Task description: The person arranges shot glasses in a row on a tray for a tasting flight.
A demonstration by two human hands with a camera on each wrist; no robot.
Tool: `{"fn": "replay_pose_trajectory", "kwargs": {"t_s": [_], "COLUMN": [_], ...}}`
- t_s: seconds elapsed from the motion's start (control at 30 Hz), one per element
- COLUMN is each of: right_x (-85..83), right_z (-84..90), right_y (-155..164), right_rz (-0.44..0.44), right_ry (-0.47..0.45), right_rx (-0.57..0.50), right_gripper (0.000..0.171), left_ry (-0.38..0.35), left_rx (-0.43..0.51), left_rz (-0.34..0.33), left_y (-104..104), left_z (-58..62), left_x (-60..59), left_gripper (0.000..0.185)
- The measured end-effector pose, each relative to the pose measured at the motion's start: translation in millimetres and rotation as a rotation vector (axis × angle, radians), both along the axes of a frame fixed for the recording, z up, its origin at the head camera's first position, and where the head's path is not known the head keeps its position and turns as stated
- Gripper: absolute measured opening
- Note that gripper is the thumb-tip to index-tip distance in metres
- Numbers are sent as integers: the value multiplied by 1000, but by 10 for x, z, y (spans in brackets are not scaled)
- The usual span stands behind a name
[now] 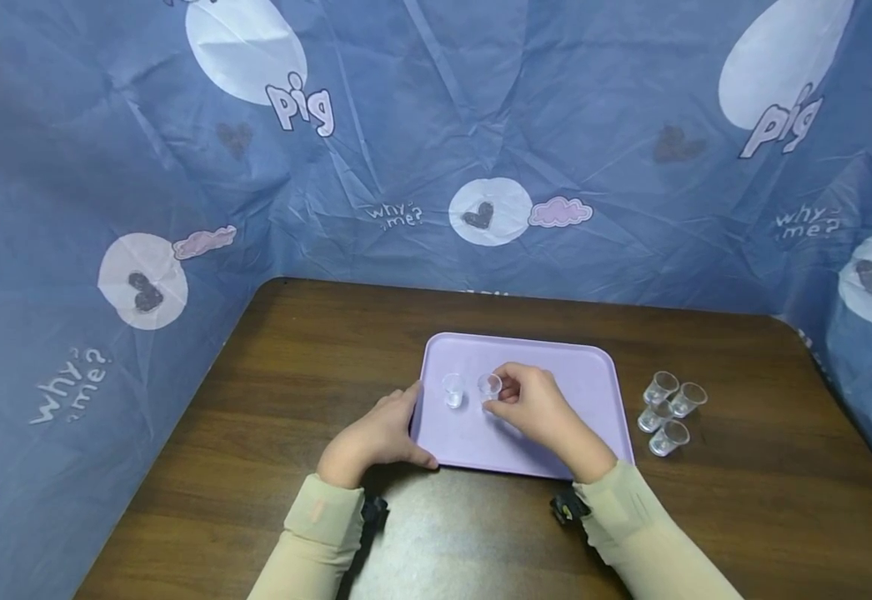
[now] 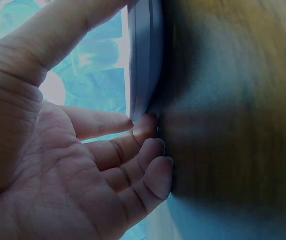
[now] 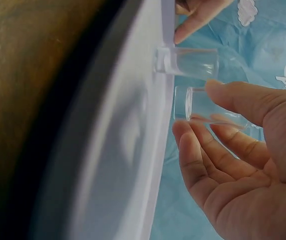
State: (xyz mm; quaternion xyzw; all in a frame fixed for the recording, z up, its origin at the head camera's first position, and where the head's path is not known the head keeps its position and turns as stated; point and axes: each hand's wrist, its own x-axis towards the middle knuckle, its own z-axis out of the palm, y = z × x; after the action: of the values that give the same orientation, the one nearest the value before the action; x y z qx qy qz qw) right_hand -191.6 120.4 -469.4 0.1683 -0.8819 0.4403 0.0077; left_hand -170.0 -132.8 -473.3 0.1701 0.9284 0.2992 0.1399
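Note:
My right hand (image 1: 535, 404) pinches a small clear shot glass (image 1: 489, 387) between thumb and fingers, over the lilac tray (image 1: 556, 417). In the right wrist view the held glass (image 3: 197, 104) stands with its thick base close to the tray surface. A second clear shot glass (image 1: 453, 391) stands upright on the tray to its left. My left hand (image 1: 380, 433) rests at the tray's near left corner, thumb along the front edge and fingers by the left side. In the left wrist view its fingertips (image 2: 159, 175) are low by the table, loosely bent.
Several more clear shot glasses (image 1: 667, 412) stand clustered on the brown wooden table (image 1: 316, 358), right of the tray. A blue printed cloth (image 1: 376, 150) hangs behind the table and along its sides.

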Motion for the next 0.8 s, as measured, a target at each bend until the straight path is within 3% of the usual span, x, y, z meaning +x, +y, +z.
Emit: {"fn": "replay_pose_trajectory", "kwargs": {"t_s": [0.8], "right_x": [-93], "right_z": [-116], "right_y": [-173], "right_rz": [-19], "right_ry": [-12], "right_rx": [62], "right_gripper": [23], "left_ry": [6], "left_rx": [1], "left_rz": [-4], "left_y": [-5], "left_z": [7], "left_x": [-5], "left_gripper": [124]}}
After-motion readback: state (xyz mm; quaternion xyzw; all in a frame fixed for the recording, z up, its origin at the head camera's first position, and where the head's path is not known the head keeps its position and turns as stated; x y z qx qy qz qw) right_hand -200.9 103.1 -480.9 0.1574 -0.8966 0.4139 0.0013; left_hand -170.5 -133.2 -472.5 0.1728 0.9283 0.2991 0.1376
